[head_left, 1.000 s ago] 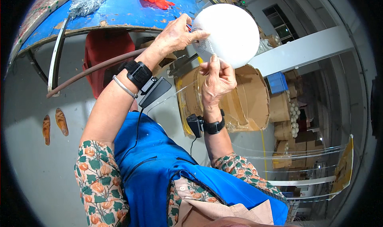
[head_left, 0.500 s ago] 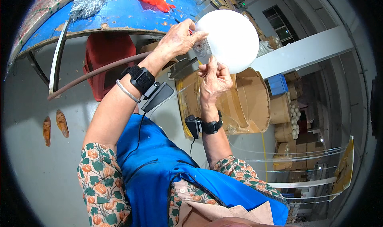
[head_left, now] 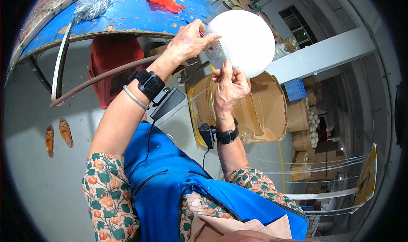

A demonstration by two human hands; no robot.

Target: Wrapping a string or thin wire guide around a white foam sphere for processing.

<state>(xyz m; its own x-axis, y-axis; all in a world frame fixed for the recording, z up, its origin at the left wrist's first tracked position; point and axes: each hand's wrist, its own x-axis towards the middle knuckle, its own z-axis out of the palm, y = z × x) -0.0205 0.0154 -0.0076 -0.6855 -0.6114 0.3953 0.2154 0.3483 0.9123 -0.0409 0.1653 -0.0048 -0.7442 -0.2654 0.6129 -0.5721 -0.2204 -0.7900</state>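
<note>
A smooth, matte white ball (head_left: pixel 248 42), round and plain, is in the air off the near edge of the blue table (head_left: pixel 140 19), toward its right end; what bears its weight cannot be seen. Against its left side lies a strip (head_left: pixel 216 53) of grey, glittering, bead-like mesh, its surface finely studded.

The left hand (head_left: pixel 189 40) reaches in from the table's side. Its thumb lies straight along the upper part of the strip, and a bit of red shows by its bent index finger; whether those fingers grip or merely press cannot be told. The right hand (head_left: pixel 230 87) is below the ball, its thumb and index fingertip pinching the strip's lower corner, the other fingers curled in.

The tabletop is scuffed, its near edge chipped to bare brown board. On it, near the far edge, lie a crumpled, glossy red plastic piece (head_left: pixel 163 0) and, farther left, a shaggy heap of silver tinsel (head_left: pixel 95 3). At the left end lies a long bundle (head_left: pixel 44 16) in clear wrapping with a red and green pattern. Under the near edge stands a red plastic container (head_left: pixel 114 67).

Behind the right wrist sits a large, taped cardboard box (head_left: pixel 265 110) with open flaps; any print there is too small to read.
</note>
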